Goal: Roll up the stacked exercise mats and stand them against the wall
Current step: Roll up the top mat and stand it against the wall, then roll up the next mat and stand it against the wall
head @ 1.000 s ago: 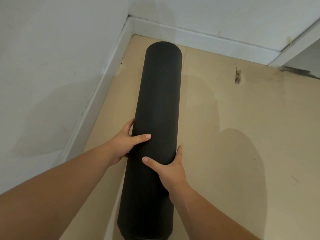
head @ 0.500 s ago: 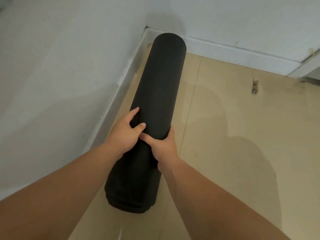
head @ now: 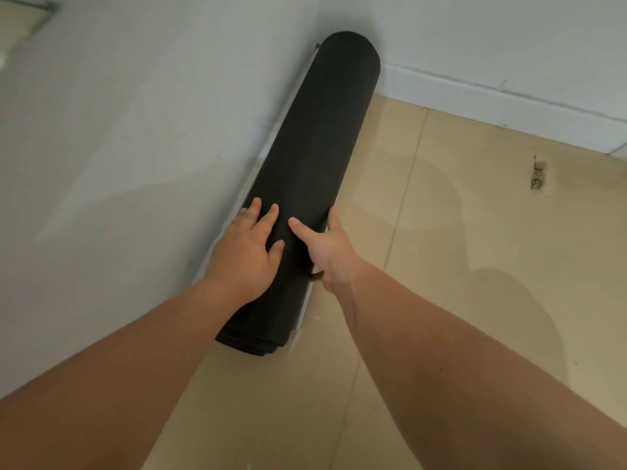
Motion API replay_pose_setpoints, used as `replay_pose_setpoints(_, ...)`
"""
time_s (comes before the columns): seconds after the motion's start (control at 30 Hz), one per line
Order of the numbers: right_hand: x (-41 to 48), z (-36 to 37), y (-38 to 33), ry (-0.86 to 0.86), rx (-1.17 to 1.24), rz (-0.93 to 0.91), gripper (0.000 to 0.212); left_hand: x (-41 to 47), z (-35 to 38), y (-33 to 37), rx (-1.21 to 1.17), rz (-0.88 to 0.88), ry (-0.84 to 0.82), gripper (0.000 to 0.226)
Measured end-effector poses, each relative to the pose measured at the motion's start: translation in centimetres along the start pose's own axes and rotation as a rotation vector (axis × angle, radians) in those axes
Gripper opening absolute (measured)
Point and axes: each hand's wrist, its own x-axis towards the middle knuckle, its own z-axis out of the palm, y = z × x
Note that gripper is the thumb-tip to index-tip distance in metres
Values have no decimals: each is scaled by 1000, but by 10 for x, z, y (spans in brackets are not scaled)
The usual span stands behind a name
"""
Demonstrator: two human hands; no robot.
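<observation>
Fingers point(head: 271, 217) of the left hand point(head: 244, 252) lie flat, the right hand point(head: 334, 252) grips 1 mat point(head: 315, 147) (rolled, seemingly propped against the wall point(head: 135, 130)); others unseen.

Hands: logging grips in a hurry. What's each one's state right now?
Left hand: open, fingers flat on the mat.
Right hand: closed round the mat, thumb on top.

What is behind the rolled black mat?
The white wall and a strip of its baseboard show beside the mat. The room corner behind its far end is covered.
</observation>
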Motion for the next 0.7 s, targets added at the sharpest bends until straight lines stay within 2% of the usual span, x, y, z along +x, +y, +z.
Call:
replay_pose_setpoints(0.17, -15, -16, -7, 24, -163, -63, 93, 4, -16, 18, 171, -37, -14, 66)
replay_pose_setpoints(0.37, -85, -82, -40, 112, -143, -6, 85, -16, -82, 87, 258, 16, -88, 63)
replay_pose_setpoints(0.53, -229, -164, -100, 165, -99, 36, 75, -101, -165, 191, 205, 42, -212, 72)
replay_pose_setpoints(0.7, -410, -242, -188, 98, -243, 12, 78, -200, -299, 291, 192, 95, -280, 72)
